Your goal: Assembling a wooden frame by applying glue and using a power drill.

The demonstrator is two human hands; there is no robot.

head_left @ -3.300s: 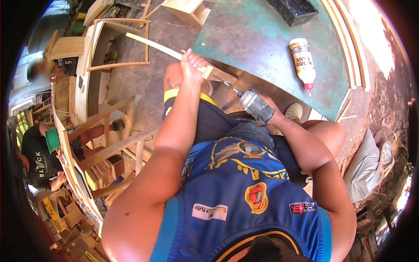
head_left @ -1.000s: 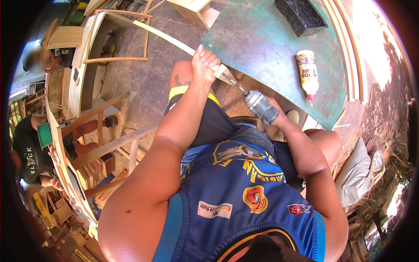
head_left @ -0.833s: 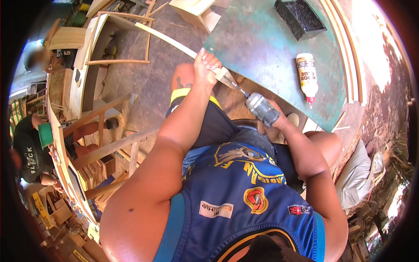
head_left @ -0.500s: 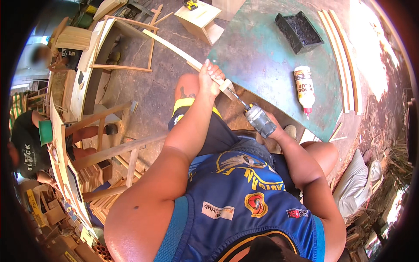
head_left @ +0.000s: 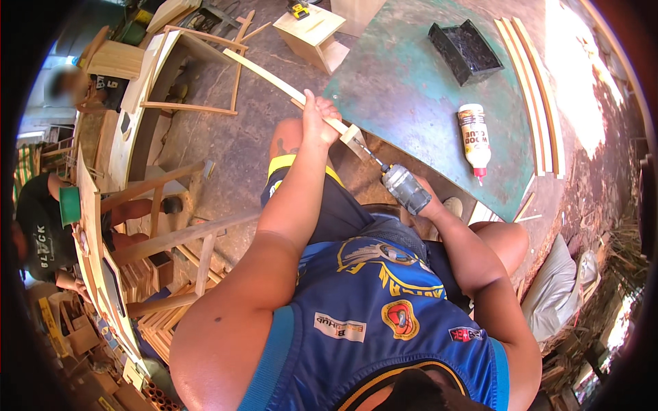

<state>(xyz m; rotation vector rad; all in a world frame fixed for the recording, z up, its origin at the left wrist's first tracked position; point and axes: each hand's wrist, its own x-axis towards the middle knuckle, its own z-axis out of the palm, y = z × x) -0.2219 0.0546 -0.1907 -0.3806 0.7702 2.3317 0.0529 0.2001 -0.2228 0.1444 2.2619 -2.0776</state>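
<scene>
My left hand (head_left: 320,118) is wrapped round a long pale wooden strip (head_left: 264,75) that runs away toward the far left. At the strip's near end a short wooden crosspiece (head_left: 353,134) sits across it. In my right hand (head_left: 430,197) is a grey and black cordless drill (head_left: 406,187), its fingers partly hidden behind the tool. The drill's long thin bit (head_left: 371,156) points up-left and its tip meets the crosspiece; how deep it sits, I cannot tell.
A green tabletop (head_left: 404,89) beyond my hands bears a white glue bottle (head_left: 474,140), a black open box (head_left: 466,53) and long wooden strips (head_left: 531,96). A wooden box (head_left: 312,34) carries a yellow tool (head_left: 298,9). Wooden frames (head_left: 199,106) and two people (head_left: 48,219) are at left.
My left hand has shifted slightly back along the strip, showing more wood between it and the crosspiece. The drill stays at the crosspiece, and the whole view has drifted a little.
</scene>
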